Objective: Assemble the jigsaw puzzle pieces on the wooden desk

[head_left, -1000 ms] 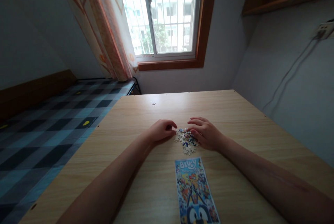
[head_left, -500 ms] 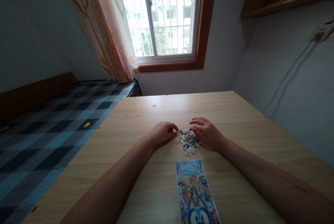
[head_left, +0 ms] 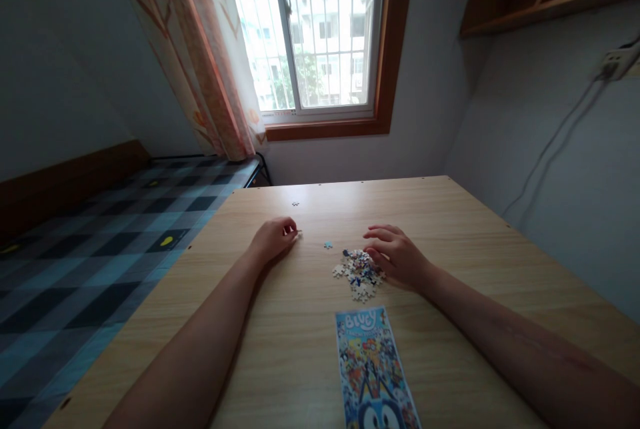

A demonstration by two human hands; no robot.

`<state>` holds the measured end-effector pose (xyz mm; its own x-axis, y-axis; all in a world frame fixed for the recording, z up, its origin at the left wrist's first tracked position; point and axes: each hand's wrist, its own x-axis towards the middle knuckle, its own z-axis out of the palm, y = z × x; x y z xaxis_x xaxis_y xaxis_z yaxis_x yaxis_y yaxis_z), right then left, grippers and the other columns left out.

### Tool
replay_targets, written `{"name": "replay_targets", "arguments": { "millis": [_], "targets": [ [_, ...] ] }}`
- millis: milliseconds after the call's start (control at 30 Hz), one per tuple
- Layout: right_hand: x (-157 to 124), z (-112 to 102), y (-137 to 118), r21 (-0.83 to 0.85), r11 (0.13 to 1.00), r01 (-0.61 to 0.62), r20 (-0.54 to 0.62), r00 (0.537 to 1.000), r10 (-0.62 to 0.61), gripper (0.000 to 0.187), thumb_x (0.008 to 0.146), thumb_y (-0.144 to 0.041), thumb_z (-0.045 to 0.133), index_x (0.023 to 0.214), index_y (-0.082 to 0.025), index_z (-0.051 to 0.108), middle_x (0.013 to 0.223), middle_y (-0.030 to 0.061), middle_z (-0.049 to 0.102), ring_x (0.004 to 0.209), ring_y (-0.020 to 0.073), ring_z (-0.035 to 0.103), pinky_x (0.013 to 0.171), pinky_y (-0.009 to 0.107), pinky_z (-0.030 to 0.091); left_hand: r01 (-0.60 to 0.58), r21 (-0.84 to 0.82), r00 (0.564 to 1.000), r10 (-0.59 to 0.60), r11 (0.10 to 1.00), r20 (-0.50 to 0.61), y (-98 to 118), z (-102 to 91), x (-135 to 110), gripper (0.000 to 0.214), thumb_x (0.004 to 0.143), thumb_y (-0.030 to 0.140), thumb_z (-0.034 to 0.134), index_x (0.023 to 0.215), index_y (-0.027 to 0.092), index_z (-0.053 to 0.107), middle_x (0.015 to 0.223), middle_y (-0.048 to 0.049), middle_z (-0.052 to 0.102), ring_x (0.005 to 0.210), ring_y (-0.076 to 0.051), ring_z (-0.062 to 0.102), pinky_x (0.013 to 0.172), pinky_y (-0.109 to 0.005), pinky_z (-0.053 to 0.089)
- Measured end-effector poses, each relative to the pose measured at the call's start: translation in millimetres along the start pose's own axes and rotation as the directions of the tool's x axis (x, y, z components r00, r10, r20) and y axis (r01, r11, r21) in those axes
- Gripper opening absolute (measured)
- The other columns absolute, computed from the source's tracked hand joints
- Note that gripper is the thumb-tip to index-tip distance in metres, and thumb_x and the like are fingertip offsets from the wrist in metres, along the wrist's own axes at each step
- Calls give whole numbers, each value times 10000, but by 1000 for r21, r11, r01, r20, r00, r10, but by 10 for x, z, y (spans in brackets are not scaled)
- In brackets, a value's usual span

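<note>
A heap of small jigsaw puzzle pieces (head_left: pixel 360 275) lies on the wooden table (head_left: pixel 280 362), some with pale backs up, others with blue or coloured print. My left hand (head_left: pixel 275 239) is left of the heap, thumb and fingers pinched on one puzzle piece (head_left: pixel 299 233) just above the tabletop. At the heap's right edge rests my right hand (head_left: pixel 397 255), its fingers apart and the fingertips by the pieces. One light blue piece (head_left: pixel 328 245) lies alone between my left hand and the heap. Farther back is another single piece (head_left: pixel 295 203).
A colourful "Bluey" picture sheet (head_left: pixel 377 369) lies on the table in front of the heap. To the left stands a bed with a checked cover (head_left: pixel 115 242). Behind the table are a window (head_left: pixel 325 35) and a curtain (head_left: pixel 210 49); a cable (head_left: pixel 555 142) hangs at right.
My left hand has moved from the heap to the left and slightly back, carrying a puzzle piece. A light blue piece now shows apart from the heap. My right hand has barely moved.
</note>
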<state>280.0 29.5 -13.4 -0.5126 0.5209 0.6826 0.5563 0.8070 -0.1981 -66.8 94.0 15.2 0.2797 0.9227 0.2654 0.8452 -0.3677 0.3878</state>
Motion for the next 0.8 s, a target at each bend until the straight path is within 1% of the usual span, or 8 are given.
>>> {"name": "replay_targets", "arguments": {
  "millis": [100, 200, 233, 300, 433, 533, 667, 800],
  "targets": [
    [8, -5, -4, 5, 1000, 0, 0, 1000, 0, 227, 993, -263, 514, 930, -222, 728, 1119, 84, 727, 1167, 266, 601, 998, 484, 485, 39, 141, 993, -23, 989, -116, -173, -6, 5, 169, 799, 202, 565, 844, 209, 728, 872, -40, 702, 795, -185, 628, 762, -287, 471],
    [11, -8, -12, 14, 1000, -2, -1, 1000, 2, 216, 990, -260, 522, 930, -219, 725, 1114, 87, 727, 1166, 265, 601, 999, 481, 485, 123, 161, 965, -80, 979, -248, -224, -4, 11, 236, 789, 139, 532, 880, 202, 740, 916, -49, 710, 815, -191, 641, 814, -298, 479],
    [12, -7, -15, 16, 1000, -4, -1, 1000, 4, 214, 989, -259, 523, 928, -219, 725, 1112, 87, 727, 1164, 263, 603, 999, 479, 485, 132, 164, 960, -85, 978, -268, -213, -3, 11, 245, 795, 137, 527, 894, 201, 742, 924, -50, 712, 817, -191, 644, 821, -298, 479],
    [12, -3, -22, 21, 1000, -9, -3, 1000, 9, 212, 987, -257, 526, 921, -222, 725, 1107, 86, 728, 1158, 261, 607, 998, 478, 485, 113, 176, 968, -69, 978, -241, -159, 1, 6, 237, 817, 166, 534, 915, 206, 747, 934, -46, 720, 824, -191, 648, 810, -292, 479],
    [16, 3, -32, 45, 999, -29, -18, 999, 30, 210, 981, -253, 536, 890, -226, 723, 1085, 83, 731, 1137, 259, 618, 989, 478, 491, 58, 245, 994, -33, 968, -104, 13, 31, -14, 219, 880, 337, 561, 906, 236, 754, 909, -34, 730, 793, -196, 646, 715, -285, 462],
    [24, -8, -30, 91, 994, -58, -83, 994, 66, 219, 978, -250, 539, 850, -228, 715, 998, 76, 740, 1050, 247, 645, 942, 455, 515, 32, 325, 999, -15, 945, -52, 115, 59, -22, 271, 890, 431, 565, 859, 247, 762, 898, -44, 724, 785, -217, 643, 675, -300, 444],
    [35, -41, -25, 148, 984, -98, -215, 968, 128, 262, 976, -246, 523, 779, -234, 695, 847, 61, 723, 896, 231, 651, 850, 424, 533, 34, 378, 998, -14, 925, -55, 149, 75, -29, 253, 897, 373, 558, 847, 241, 769, 913, -67, 723, 859, -248, 648, 689, -308, 448],
    [45, -48, -26, 173, 971, -163, -257, 945, 204, 301, 976, -250, 501, 735, -230, 680, 754, 55, 691, 812, 231, 628, 773, 407, 517, 123, 403, 990, -87, 907, -107, 99, 82, -53, 254, 918, 294, 512, 878, 229, 754, 990, -88, 734, 962, -266, 645, 724, -307, 456]
  ]
}}
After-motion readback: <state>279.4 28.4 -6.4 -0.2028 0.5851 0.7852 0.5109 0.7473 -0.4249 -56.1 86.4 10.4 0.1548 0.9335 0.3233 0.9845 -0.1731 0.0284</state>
